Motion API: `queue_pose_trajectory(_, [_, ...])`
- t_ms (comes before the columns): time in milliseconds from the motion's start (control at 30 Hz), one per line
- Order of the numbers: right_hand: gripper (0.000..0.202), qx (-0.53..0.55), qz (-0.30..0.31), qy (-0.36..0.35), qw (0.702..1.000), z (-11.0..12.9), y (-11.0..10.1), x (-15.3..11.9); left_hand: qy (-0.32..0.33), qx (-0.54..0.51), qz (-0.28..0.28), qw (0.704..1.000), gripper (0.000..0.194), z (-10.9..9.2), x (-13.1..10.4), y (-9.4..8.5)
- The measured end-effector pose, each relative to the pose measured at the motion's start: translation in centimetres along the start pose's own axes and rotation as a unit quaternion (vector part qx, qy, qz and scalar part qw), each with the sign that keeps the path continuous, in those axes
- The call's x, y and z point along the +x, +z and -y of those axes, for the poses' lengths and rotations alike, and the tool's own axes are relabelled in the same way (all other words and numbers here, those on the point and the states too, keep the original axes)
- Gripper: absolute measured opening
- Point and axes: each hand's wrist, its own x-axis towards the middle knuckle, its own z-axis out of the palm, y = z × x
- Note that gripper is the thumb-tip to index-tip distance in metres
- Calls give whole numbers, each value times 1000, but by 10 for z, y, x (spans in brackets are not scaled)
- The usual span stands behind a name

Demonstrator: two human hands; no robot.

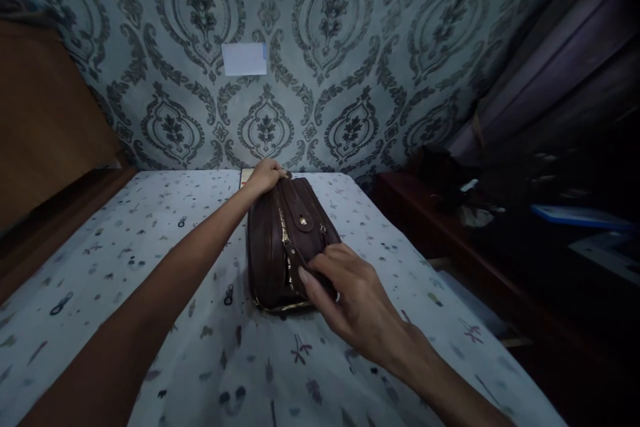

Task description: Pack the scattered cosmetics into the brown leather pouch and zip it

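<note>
A dark brown leather bag [265, 240] lies on a white patterned sheet [200, 347]. Gold-toothed zippers run along its top and its near lower edge, and a strap tab with a metal stud sits between them. My left hand [267, 175] is closed on the bag's far end. At the near right end, my right hand [350, 287] pinches the leather zipper pull [295, 257] between thumb and fingers. The zipper beside that pull is partly parted near my right thumb. What is inside the bag is hidden.
A patterned wall rises behind the sheet, with a white paper [245, 59] on it. Brown wooden furniture [50, 120] stands at the left. On the right are a purple curtain [545, 67], a dark red ledge [420, 207] and a blue-edged object [580, 216].
</note>
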Motion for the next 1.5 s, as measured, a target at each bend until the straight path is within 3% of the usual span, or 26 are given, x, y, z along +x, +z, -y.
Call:
queue_pose_trajectory(167, [23,-55,40,10,998,13,-1,-8,5,5,-3,1000,29,0,0,0])
queue_pose_trajectory(467, [25,-110,39,-33,993,17,-3,-9,13,28,-4,1000,30,1,-1,-1])
queue_pose_trajectory(733, [19,-177,75,-47,980,23,1,-11,19,34,-8,999,29,5,1,0])
queue_pose_trajectory(1267, [19,-78,22,-46,996,18,6,-33,30,33,-26,999,28,8,6,3])
queue_pose_trajectory(1500, [11,-120,75,-16,990,19,15,-37,30,53,-13,998,32,6,4,2])
